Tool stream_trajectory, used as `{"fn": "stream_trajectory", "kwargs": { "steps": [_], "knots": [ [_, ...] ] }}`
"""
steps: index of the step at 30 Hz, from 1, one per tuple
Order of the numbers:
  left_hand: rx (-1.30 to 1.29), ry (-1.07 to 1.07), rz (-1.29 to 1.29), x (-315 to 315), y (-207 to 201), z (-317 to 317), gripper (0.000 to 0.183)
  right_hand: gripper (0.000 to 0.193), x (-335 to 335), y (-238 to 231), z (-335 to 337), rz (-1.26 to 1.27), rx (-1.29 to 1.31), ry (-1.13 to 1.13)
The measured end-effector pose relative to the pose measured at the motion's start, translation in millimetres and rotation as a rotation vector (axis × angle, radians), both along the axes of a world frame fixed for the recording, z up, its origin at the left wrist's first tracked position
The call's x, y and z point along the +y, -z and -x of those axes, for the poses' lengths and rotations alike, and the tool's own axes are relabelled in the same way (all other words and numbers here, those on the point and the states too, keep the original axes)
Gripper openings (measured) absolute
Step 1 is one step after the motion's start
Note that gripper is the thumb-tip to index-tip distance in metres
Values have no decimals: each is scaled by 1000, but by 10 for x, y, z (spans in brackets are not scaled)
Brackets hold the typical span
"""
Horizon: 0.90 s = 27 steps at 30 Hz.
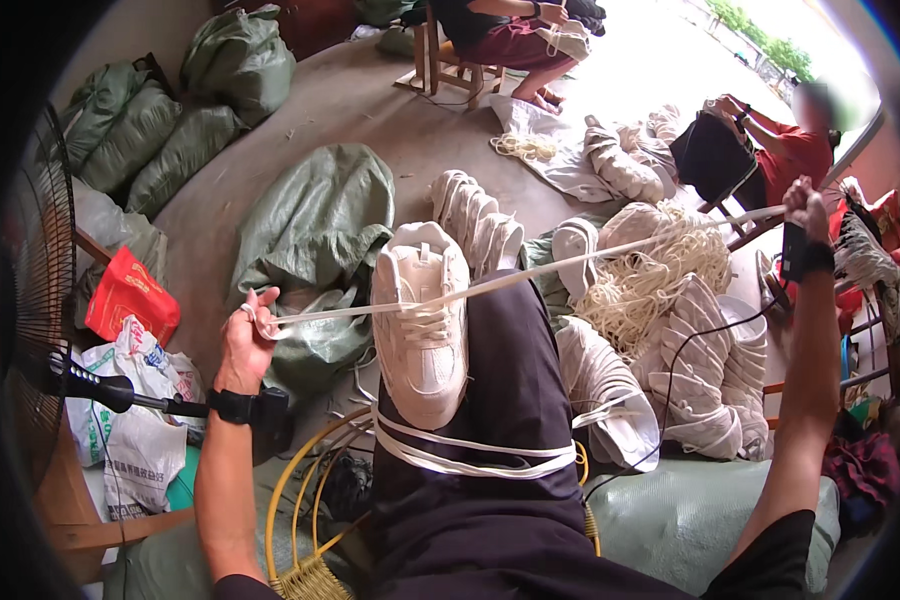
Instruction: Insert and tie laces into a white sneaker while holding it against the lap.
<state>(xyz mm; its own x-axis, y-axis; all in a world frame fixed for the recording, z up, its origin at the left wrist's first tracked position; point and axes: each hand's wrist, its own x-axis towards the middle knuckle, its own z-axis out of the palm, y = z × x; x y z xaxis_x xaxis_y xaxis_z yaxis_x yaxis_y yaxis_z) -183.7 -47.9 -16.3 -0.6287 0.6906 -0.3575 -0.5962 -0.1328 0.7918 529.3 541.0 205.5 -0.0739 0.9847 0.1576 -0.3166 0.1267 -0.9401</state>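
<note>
A cream sneaker rests upright on my thigh, its toe toward me and its lower eyelets laced. Across it runs a long white shoelace, drawn taut and rising to the right. My left hand is closed around one end, left of the sneaker, with lace looped at the fingers. Far to the right and higher up, my raised right hand is closed on the other end. White cords are wrapped about my dark-trousered leg just below the sneaker's toe.
Stacked pale shoes and a heap of loose laces lie on my right. Green sacks sit ahead and at the far left. A standing fan is left, near a red bag. Two people sit farther off. A black cable hangs by my right arm.
</note>
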Motion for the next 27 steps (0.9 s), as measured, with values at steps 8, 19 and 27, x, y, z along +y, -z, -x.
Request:
{"fn": "stream_trajectory", "kwargs": {
  "steps": [8,19,27],
  "knots": [
    [-172,-1,-22,227,389,354,39,21,708,1148,-969,189,-203,283],
    [-85,-148,2,-676,221,1357,30,25,-955,1824,1386,5,-433,-78],
    [-250,-341,-136,-1421,454,1679,35,12,-2701,1551,3284,-284,-731,-451]
  ]
}}
